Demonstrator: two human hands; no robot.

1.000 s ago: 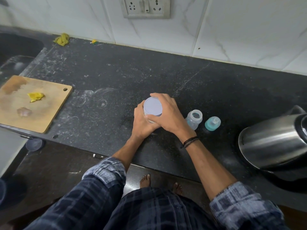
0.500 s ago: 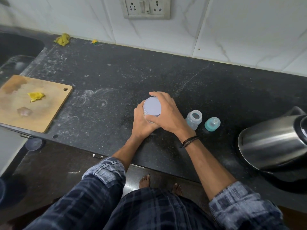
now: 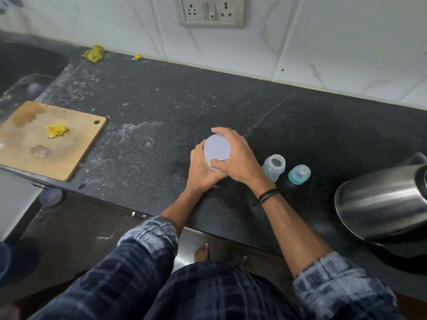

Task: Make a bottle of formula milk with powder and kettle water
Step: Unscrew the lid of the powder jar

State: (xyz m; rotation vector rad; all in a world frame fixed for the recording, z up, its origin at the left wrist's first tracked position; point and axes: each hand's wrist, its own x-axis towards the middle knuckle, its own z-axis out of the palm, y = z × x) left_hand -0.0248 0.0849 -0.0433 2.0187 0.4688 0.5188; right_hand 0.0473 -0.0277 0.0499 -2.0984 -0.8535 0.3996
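A round powder tin (image 3: 209, 160) with a pale lilac lid (image 3: 217, 147) stands on the black counter (image 3: 231, 107). My left hand (image 3: 200, 169) grips the tin's side from the left. My right hand (image 3: 238, 155) curls over the lid's rim from the right. Just right of my right wrist stands an open clear baby bottle (image 3: 275, 166). Its teal teat cap (image 3: 299, 174) sits on the counter beside it. A steel kettle (image 3: 383, 204) stands at the right edge.
A wooden cutting board (image 3: 71, 139) with a yellow scrap lies at the left, by the sink (image 3: 25, 65). A yellow cloth (image 3: 93, 53) lies at the back wall under a wall socket (image 3: 211, 11). My bare feet show below the counter's front edge.
My right hand's fingers have shifted slightly round the lid's rim. The tin, bottle and cap stay where they were.
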